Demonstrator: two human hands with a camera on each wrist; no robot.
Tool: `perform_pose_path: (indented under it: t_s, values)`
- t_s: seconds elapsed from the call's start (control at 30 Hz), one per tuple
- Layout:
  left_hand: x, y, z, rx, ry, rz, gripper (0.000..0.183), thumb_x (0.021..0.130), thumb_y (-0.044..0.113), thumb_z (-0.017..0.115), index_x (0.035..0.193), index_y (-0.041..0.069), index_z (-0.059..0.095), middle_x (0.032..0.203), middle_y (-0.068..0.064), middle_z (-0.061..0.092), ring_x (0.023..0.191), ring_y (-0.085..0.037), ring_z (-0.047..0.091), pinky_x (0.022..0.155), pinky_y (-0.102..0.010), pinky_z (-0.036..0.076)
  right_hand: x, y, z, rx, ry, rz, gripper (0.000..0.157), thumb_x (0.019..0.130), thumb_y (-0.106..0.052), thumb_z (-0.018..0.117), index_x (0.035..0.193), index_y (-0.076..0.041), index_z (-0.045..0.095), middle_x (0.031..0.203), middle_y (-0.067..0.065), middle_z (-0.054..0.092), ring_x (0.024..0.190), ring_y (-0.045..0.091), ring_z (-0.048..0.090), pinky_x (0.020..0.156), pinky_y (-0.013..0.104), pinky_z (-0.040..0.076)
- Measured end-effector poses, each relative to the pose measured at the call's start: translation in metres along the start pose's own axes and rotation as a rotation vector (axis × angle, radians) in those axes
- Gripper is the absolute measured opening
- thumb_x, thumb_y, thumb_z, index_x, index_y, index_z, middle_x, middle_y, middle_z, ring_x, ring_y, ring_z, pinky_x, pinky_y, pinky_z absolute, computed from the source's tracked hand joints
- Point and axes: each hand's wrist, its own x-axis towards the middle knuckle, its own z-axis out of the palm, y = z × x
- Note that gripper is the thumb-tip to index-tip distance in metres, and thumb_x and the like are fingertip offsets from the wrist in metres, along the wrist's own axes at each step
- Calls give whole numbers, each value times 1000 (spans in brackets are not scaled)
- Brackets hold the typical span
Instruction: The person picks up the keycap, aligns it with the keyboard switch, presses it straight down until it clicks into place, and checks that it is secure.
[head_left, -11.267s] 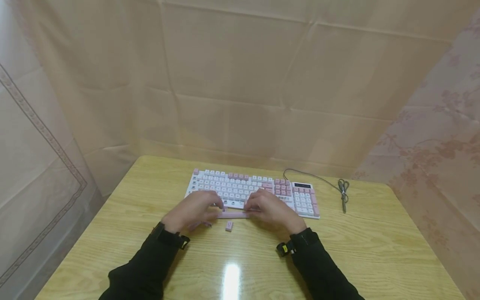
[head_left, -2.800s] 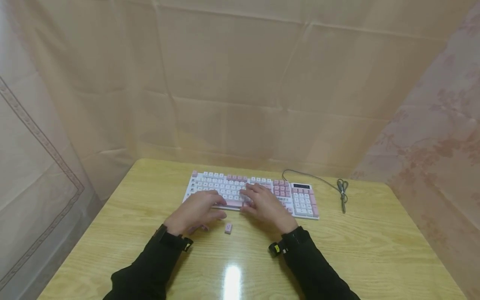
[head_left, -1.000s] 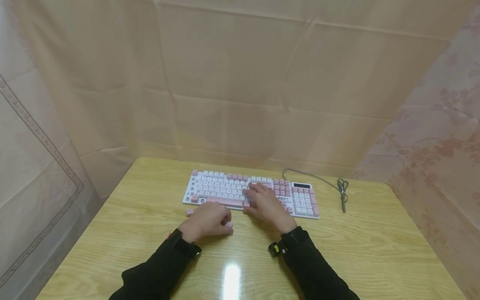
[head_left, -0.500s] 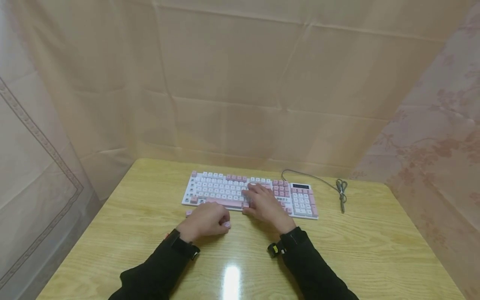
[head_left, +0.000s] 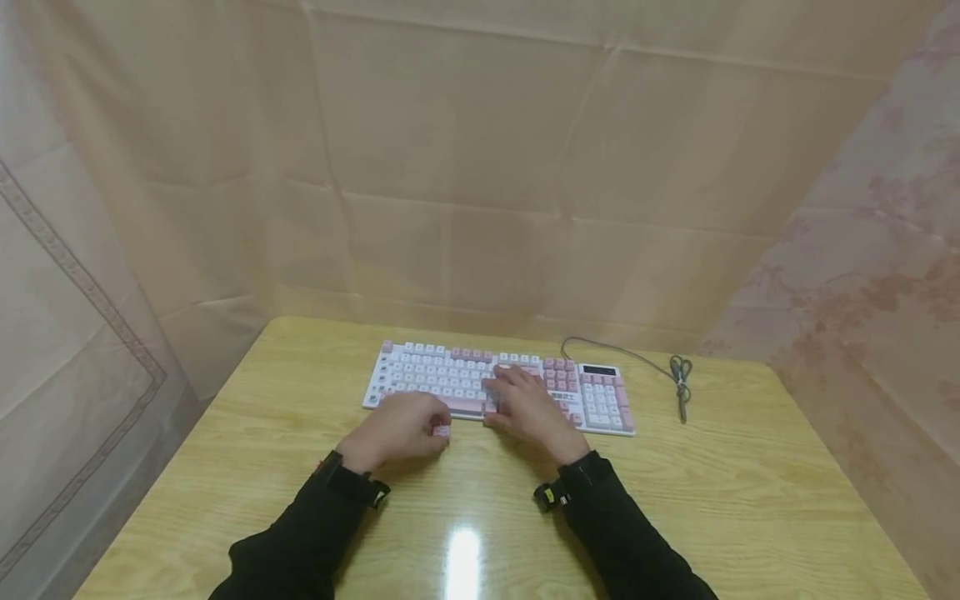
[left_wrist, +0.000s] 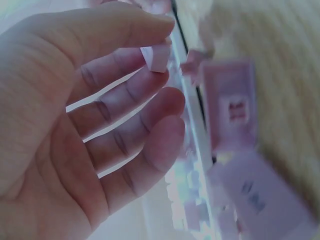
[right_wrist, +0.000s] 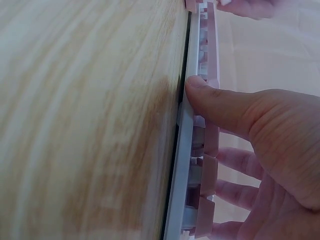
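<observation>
My left hand [head_left: 397, 429] pinches a small pink keycap [head_left: 441, 431] between thumb and fingertips, just off the front edge of a white-and-pink keyboard [head_left: 442, 371]. In the left wrist view the held keycap [left_wrist: 159, 57] sits under the thumb, while the other fingers curve loosely. My right hand [head_left: 528, 408] rests over the keyboard's middle with fingers spread on the keys. Its thumb [right_wrist: 197, 84] lies against the front edge beside the long pink spacebar [right_wrist: 213, 50]. Bare switches [head_left: 384, 371] show along the keyboard's left side.
Loose pink keycaps lie on the wooden table by the keyboard's front edge; one is upturned [left_wrist: 231, 107], another shows its printed face [left_wrist: 265, 200]. My left hand hides them in the head view. A bundled cable [head_left: 681, 379] lies right of the keyboard, and curtains hang behind.
The spacebar, earlier in front of the keyboard, now lies in its bottom row. My left hand took the loose keycap from the table and moved back toward the keyboard. The right hand stays put lately.
</observation>
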Motion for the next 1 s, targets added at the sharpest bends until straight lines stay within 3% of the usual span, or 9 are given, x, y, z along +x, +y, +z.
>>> perform_pose_path:
  t_s: [0.2, 0.4, 0.63, 0.83, 1.0]
  values:
    - [-7, -13, -19, -29, 90, -67, 17, 83, 26, 68, 95, 15, 72, 88, 6, 66, 78, -11, 59, 70, -31, 49, 1, -1, -1, 4, 4, -6, 59, 82, -36, 70, 133, -10, 54, 142, 18, 43, 132, 39, 33, 106, 56, 22]
    - [-11, -31, -36, 27, 149, -111, 21, 86, 24, 67, 103, 12, 70, 97, 1, 66, 73, -11, 58, 63, -30, 49, 0, -2, 0, -1, -19, 9, 59, 84, -37, 68, 135, -11, 52, 144, 17, 42, 134, 38, 30, 107, 54, 20]
    - [-13, -59, -41, 42, 199, -127, 19, 87, 16, 66, 105, 8, 69, 106, -8, 65, 87, -22, 62, 70, -37, 52, -2, -2, 0, 3, -9, -7, 59, 83, -35, 69, 134, -10, 53, 143, 18, 43, 133, 37, 32, 106, 54, 21]
    - [-15, -78, -44, 44, 219, -186, 21, 90, 15, 64, 108, 6, 68, 104, -10, 62, 84, -22, 59, 72, -41, 51, -1, -3, -1, -4, 0, -18, 61, 81, -36, 71, 134, -10, 53, 143, 18, 42, 133, 38, 33, 106, 56, 22]
    - [-17, -84, -45, 41, 204, -228, 25, 91, 15, 62, 113, 4, 67, 101, -9, 60, 83, -22, 57, 73, -41, 49, -2, -5, -3, -9, -22, -11, 59, 85, -37, 67, 135, -10, 51, 144, 17, 41, 134, 37, 31, 107, 54, 20]
